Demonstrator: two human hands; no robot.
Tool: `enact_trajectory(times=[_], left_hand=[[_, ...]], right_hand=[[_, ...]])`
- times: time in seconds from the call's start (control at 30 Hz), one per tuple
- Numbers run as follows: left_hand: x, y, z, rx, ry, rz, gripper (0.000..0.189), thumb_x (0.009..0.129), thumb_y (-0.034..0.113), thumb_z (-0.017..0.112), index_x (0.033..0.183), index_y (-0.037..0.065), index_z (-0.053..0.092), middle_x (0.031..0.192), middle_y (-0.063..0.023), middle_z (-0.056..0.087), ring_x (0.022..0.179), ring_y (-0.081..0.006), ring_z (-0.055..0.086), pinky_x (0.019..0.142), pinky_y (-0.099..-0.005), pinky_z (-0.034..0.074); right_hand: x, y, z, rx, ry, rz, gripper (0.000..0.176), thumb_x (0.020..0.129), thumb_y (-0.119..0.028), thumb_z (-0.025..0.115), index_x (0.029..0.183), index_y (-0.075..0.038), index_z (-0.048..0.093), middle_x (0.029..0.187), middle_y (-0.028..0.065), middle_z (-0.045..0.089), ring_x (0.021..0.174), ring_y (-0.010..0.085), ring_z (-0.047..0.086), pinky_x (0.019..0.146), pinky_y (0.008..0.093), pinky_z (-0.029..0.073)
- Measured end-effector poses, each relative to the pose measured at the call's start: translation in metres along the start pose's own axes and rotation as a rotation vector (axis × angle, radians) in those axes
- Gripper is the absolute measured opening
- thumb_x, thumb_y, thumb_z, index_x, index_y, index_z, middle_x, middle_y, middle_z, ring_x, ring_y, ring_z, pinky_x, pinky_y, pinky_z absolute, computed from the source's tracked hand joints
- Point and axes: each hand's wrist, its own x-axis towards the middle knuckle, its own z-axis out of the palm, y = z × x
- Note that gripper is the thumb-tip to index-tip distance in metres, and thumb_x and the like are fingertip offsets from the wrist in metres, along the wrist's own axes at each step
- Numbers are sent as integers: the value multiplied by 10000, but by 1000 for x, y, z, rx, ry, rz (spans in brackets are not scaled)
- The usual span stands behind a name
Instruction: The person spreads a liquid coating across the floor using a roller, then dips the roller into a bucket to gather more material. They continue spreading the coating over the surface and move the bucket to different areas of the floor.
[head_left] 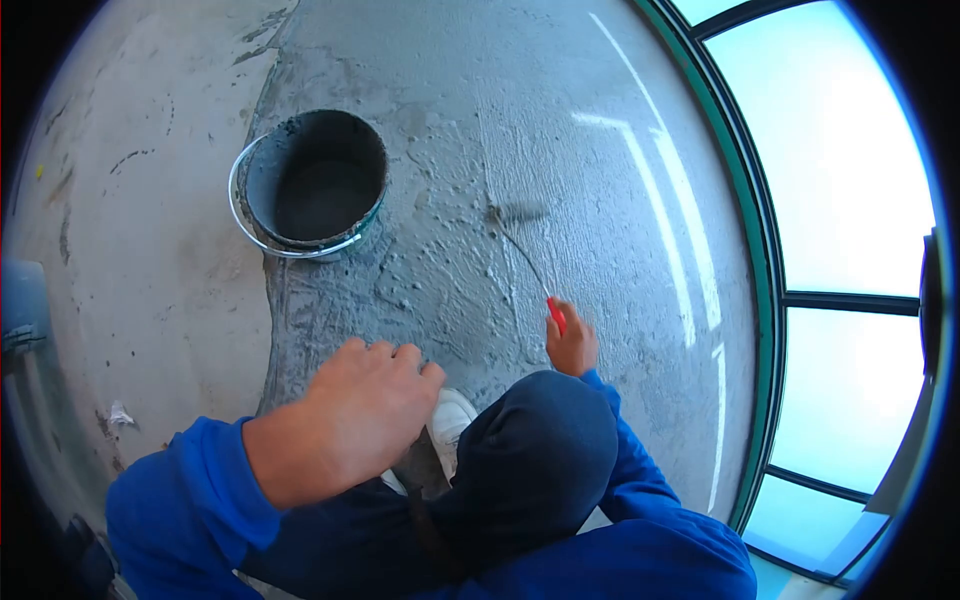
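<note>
My right hand (572, 340) is closed round the red handle of a paint roller (522, 213). The roller's thin bent wire frame reaches away from me, and its grey-coated sleeve lies on the wet grey floor coating (430, 235). My left hand (365, 405) hangs over my left leg with its back up. Its fingers are curled in, their tips out of sight, and I see nothing held in it. Ahead of that hand stands a bucket (375, 215), its inside smeared grey, with dark grey material low down. The bucket's white wire handle hangs down on the near left side.
Pale bare floor (160, 280) lies left of the coating's ragged edge. My white shoe (452, 425) is at that coated area. Green-framed glass panels (820, 150) line the right. A greyish container (22, 300) stands at far left, and a crumpled white scrap (121, 413) lies nearby.
</note>
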Motion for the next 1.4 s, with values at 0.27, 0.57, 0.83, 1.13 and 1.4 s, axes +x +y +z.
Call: enact_trajectory(times=[0.27,0.57,0.83,1.13,1.4], left_hand=[[-1,3,0,21,-30,-9,256,846,185,614,1059,60,547,902,-126,568,853,-297,596,731,-424,458],[-6,-3,-4,-5,0,-43,255,845,177,612,1061,58,548,915,-129,570,869,-300,594,743,-421,458],[-1,-20,-6,-69,-68,-51,278,845,172,607,1084,49,539,935,-136,573,872,-298,595,747,-421,455],[4,-35,-3,-118,-53,-40,301,820,165,630,1083,53,539,914,-123,565,851,-283,591,726,-407,454],[6,-16,-2,-62,-59,-38,302,824,179,629,1089,64,541,919,-122,565,867,-290,593,741,-415,458]], right_hand=[[-66,2,-33,61,33,97,320,823,-164,663,1142,-198,659,937,113,690,755,310,667,649,407,524],[117,-42,38,-12,87,-62,233,854,-202,595,1084,-179,630,838,164,680,777,384,652,667,484,505],[300,-101,42,-124,87,-63,215,776,-188,630,982,-198,692,883,165,696,836,372,669,749,443,536],[360,-124,43,-218,11,-119,249,752,-154,594,984,-149,686,966,165,689,938,368,650,823,445,517],[192,-61,32,-86,-7,-119,204,827,-213,612,1015,-134,606,804,205,663,764,428,639,673,514,504]])
